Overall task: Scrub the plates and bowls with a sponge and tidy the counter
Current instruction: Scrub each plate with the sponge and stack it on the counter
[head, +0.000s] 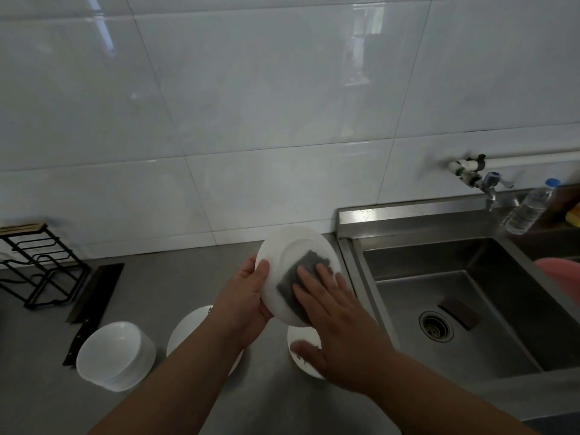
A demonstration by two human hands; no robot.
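A grey counter (163, 287) runs under a white tiled wall (251, 120), with a steel sink (502, 324) on your right. Your left hand (243, 296) grips a white plate (282, 255) by its left rim, thumb on the face, tilted above the counter just beside the sink. Your right hand (339, 321) presses a grey sponge (301, 268) flat on the plate, fingers straight and spread. A stack of white bowls (116, 356) sits near left, beside a black cleaver (94, 290) and a wire rack (37, 265).

Dim, bluish light is filling the frame; window reflections are glaring on the tiles (361, 29) at upper right, edges are bowing, and the hands are blurring softly.
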